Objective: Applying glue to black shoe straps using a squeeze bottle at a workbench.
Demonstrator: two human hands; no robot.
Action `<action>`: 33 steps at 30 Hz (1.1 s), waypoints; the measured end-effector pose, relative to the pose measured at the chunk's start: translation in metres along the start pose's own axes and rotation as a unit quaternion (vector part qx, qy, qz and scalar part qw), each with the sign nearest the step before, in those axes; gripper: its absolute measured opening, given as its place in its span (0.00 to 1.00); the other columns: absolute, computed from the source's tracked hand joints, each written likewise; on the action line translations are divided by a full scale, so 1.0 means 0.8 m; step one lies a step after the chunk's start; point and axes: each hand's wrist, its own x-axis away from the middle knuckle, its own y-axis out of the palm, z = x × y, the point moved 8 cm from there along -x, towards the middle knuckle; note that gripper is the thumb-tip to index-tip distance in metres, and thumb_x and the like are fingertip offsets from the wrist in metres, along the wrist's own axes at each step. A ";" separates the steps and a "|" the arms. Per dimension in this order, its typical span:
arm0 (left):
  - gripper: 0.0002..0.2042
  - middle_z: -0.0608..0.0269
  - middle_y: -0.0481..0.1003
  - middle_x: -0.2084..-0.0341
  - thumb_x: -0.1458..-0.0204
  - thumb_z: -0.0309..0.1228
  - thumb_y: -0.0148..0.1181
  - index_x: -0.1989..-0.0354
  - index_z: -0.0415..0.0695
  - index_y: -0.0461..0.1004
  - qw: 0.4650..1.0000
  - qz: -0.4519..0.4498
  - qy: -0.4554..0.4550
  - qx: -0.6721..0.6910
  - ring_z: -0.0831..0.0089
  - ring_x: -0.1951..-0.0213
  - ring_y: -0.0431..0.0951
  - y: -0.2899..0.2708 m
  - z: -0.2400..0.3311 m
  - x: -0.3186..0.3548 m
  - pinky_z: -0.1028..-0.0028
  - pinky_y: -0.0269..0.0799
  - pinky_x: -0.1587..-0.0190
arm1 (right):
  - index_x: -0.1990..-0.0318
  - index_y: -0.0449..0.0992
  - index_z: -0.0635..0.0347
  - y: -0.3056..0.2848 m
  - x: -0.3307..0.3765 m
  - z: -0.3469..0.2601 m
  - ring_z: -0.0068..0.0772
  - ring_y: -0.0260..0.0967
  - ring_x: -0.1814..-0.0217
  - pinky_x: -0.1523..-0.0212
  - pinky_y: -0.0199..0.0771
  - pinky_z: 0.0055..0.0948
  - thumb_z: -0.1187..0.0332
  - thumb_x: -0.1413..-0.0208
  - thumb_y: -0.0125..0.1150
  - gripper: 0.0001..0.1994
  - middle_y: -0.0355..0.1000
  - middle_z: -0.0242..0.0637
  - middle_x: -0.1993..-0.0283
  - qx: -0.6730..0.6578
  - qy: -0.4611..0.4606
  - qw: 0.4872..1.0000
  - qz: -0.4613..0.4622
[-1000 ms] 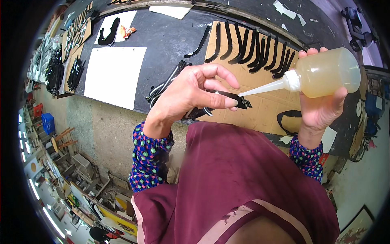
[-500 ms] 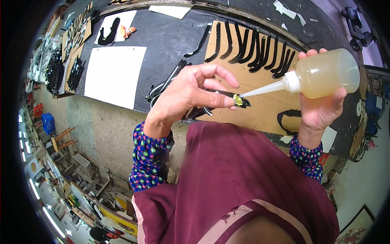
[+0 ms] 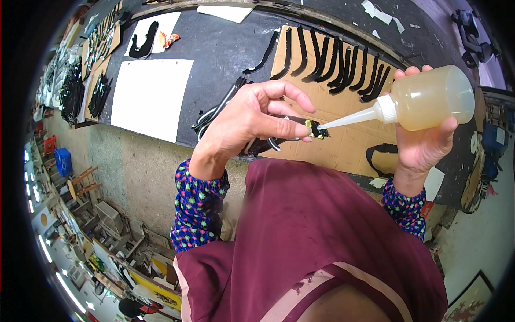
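- Glue bottle [image 3: 429,97] sits in your right hand [image 3: 424,140]. Your fingers wrap around it, and its white tip [image 3: 351,119] points left.
- The tip touches a small black strap piece [image 3: 306,127] with a yellow-green spot on its end.
- Your left hand [image 3: 252,121] pinches that strap piece between thumb and fingers, above the front edge of the dark table [image 3: 225,51].
- Under your hands lies a brown cardboard sheet [image 3: 348,145]. A row of curved black strips [image 3: 335,64] rests along its far edge.
- A black loop [image 3: 378,161] lies near the sheet's front right corner.
- A white paper [image 3: 150,96] lies at the table's front edge, to the left.
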 end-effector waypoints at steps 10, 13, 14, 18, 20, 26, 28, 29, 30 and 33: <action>0.12 0.61 0.75 0.78 0.62 0.16 0.58 0.66 0.38 0.68 1.000 -0.004 0.001 0.008 0.79 0.73 0.75 -0.002 -0.003 -0.003 0.83 0.69 0.67 | 0.46 0.55 0.66 -0.007 0.003 0.002 0.52 0.53 0.43 0.44 0.55 0.47 0.53 0.66 0.67 0.41 0.58 0.51 0.48 0.009 -0.003 1.000 0.002; 0.12 0.61 0.75 0.78 0.61 0.16 0.58 0.66 0.38 0.68 1.000 -0.007 0.003 0.016 0.79 0.73 0.75 -0.002 -0.004 -0.003 0.83 0.69 0.67 | 0.46 0.55 0.66 -0.007 0.004 0.002 0.52 0.53 0.43 0.45 0.56 0.47 0.53 0.66 0.67 0.41 0.58 0.50 0.48 0.009 0.001 1.000 0.002; 0.12 0.61 0.75 0.78 0.61 0.17 0.58 0.66 0.38 0.68 1.000 -0.009 0.003 0.025 0.79 0.73 0.75 -0.002 -0.004 -0.003 0.84 0.69 0.67 | 0.46 0.54 0.66 -0.007 0.004 0.003 0.50 0.53 0.43 0.49 0.62 0.48 0.54 0.66 0.68 0.42 0.57 0.49 0.48 0.001 0.007 1.000 0.002; 0.12 0.61 0.75 0.78 0.62 0.17 0.58 0.66 0.39 0.68 1.000 -0.009 0.001 0.017 0.79 0.74 0.75 -0.002 -0.004 -0.003 0.85 0.68 0.68 | 0.47 0.56 0.66 -0.010 0.007 0.003 0.53 0.55 0.45 0.42 0.50 0.45 0.51 0.66 0.66 0.40 0.60 0.52 0.51 0.014 -0.001 1.000 0.006; 0.12 0.61 0.75 0.78 0.62 0.18 0.58 0.66 0.39 0.68 1.000 -0.005 0.006 0.018 0.80 0.74 0.75 -0.004 -0.006 -0.003 0.86 0.67 0.70 | 0.47 0.56 0.65 -0.012 0.011 0.004 0.52 0.56 0.46 0.43 0.52 0.45 0.51 0.66 0.66 0.40 0.60 0.52 0.51 0.021 0.007 1.000 0.014; 0.13 0.61 0.75 0.77 0.62 0.18 0.58 0.65 0.39 0.68 1.000 0.011 -0.014 0.026 0.80 0.74 0.75 -0.007 -0.008 -0.004 0.85 0.67 0.68 | 0.48 0.56 0.66 -0.020 0.014 0.010 0.52 0.57 0.47 0.44 0.53 0.44 0.51 0.66 0.66 0.40 0.60 0.51 0.51 0.027 0.033 0.999 0.006; 0.12 0.63 0.76 0.77 0.59 0.21 0.58 0.64 0.39 0.67 1.000 -0.013 -0.006 0.010 0.84 0.73 0.73 -0.004 -0.009 -0.005 0.88 0.63 0.71 | 0.48 0.56 0.66 -0.020 0.013 0.002 0.52 0.56 0.46 0.43 0.53 0.44 0.51 0.66 0.66 0.40 0.60 0.51 0.51 0.009 0.010 1.000 0.016; 0.12 0.63 0.76 0.77 0.59 0.21 0.58 0.64 0.39 0.67 1.000 -0.013 -0.004 0.015 0.85 0.74 0.73 -0.003 -0.008 -0.004 0.88 0.63 0.72 | 0.47 0.56 0.66 -0.020 0.013 -0.003 0.52 0.56 0.46 0.43 0.53 0.44 0.51 0.66 0.66 0.40 0.60 0.51 0.51 -0.010 -0.010 1.000 0.027; 0.12 0.63 0.76 0.77 0.59 0.21 0.58 0.64 0.40 0.67 1.000 -0.013 -0.003 0.019 0.85 0.74 0.72 -0.002 -0.008 -0.004 0.88 0.62 0.73 | 0.47 0.56 0.66 -0.019 0.011 -0.004 0.52 0.56 0.46 0.43 0.53 0.44 0.51 0.66 0.66 0.40 0.60 0.51 0.51 -0.010 -0.013 0.999 0.028; 0.13 0.61 0.75 0.77 0.62 0.17 0.58 0.65 0.39 0.68 1.000 0.000 -0.022 0.009 0.79 0.73 0.75 -0.001 -0.010 -0.004 0.84 0.68 0.67 | 0.47 0.56 0.66 -0.020 0.009 -0.008 0.52 0.56 0.46 0.43 0.53 0.44 0.51 0.65 0.66 0.40 0.61 0.51 0.51 -0.027 -0.034 0.998 0.048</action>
